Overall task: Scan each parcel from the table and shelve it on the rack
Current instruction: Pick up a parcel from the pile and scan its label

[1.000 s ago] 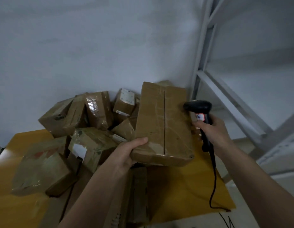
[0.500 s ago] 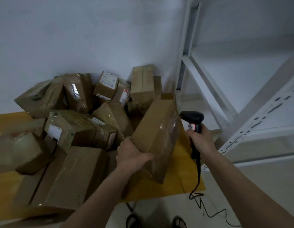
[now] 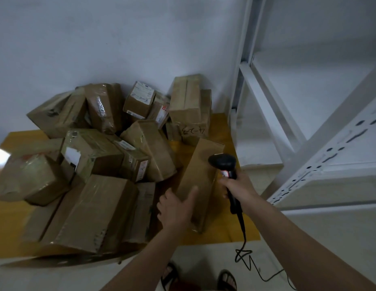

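Note:
A long brown cardboard parcel (image 3: 200, 171) lies on the right end of the yellow table (image 3: 222, 234). My left hand (image 3: 176, 207) holds its near left edge, thumb up on the top face and fingers hidden at its side. My right hand (image 3: 238, 186) grips a black barcode scanner (image 3: 223, 163) whose head hangs over the parcel's right edge. A heap of several taped brown parcels (image 3: 103, 156) covers the table to the left and back. The white metal rack (image 3: 309, 141) stands to the right with bare shelves.
The scanner's black cable (image 3: 244, 252) drops to the floor and curls to the right. My sandalled feet (image 3: 226, 280) stand on pale floor in front of the table. A grey wall is behind the heap. A box marked with handwriting (image 3: 192, 114) stands near the rack's post.
The parcel has come down from a tilted hold in the air to lie on the table's right end. The scanner stays beside its right edge. My view has tipped downward.

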The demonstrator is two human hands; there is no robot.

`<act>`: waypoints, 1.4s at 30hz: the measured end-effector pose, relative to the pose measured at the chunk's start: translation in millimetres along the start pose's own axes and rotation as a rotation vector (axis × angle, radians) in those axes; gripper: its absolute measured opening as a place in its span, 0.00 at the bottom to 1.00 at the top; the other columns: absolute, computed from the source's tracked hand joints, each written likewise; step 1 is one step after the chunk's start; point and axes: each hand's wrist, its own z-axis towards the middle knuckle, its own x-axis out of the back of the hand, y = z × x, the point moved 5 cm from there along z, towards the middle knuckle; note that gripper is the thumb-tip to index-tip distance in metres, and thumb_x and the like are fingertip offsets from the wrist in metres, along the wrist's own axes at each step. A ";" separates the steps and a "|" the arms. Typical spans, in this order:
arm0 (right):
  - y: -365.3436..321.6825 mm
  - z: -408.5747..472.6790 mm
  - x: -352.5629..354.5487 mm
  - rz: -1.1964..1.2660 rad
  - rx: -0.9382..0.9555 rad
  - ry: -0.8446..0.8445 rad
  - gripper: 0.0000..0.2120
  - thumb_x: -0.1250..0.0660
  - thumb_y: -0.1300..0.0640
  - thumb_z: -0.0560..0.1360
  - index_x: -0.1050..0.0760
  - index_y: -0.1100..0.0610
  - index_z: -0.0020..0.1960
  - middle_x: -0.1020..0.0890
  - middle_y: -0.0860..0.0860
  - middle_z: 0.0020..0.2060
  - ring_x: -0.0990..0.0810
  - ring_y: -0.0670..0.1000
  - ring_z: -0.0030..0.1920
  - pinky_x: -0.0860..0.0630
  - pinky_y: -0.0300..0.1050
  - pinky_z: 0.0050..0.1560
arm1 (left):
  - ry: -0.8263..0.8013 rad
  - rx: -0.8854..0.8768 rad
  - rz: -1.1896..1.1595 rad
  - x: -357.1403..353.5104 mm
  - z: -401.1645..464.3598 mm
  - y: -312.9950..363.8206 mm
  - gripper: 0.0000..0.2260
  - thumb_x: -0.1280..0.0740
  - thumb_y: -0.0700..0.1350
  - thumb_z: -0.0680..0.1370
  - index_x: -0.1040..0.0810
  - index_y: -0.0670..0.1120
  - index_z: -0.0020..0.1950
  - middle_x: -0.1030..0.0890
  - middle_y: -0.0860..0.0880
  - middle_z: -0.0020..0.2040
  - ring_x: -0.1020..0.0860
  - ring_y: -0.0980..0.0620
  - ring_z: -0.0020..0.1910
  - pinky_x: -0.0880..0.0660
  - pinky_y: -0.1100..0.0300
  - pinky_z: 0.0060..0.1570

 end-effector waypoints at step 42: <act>7.1 -0.7 31.2 0.241 0.089 0.366 0.11 0.30 0.58 0.75 0.27 0.55 0.55 0.21 0.53 0.46 0.23 0.54 0.44 0.27 0.44 0.39 | -0.555 0.238 -1.259 -29.9 4.1 -26.1 0.31 0.27 0.29 0.65 0.28 0.44 0.66 0.23 0.41 0.62 0.26 0.38 0.61 0.27 0.40 0.61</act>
